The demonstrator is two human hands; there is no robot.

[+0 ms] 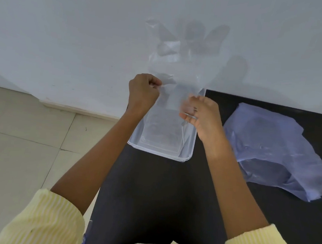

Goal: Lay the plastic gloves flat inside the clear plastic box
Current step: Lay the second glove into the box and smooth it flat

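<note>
The plastic box (189, 149) sits on the counter (151, 188) at its far left corner, close to the wall (66, 37). A bag (269, 149) lies on the counter to the right of the box, apart from it. A plastic glove (180, 61) is held above the box, fingers toward the far side. The left hand (142, 93) is at its left edge and the right hand (203, 113) at its right. The floor (20, 139) lies left of the counter.
</note>
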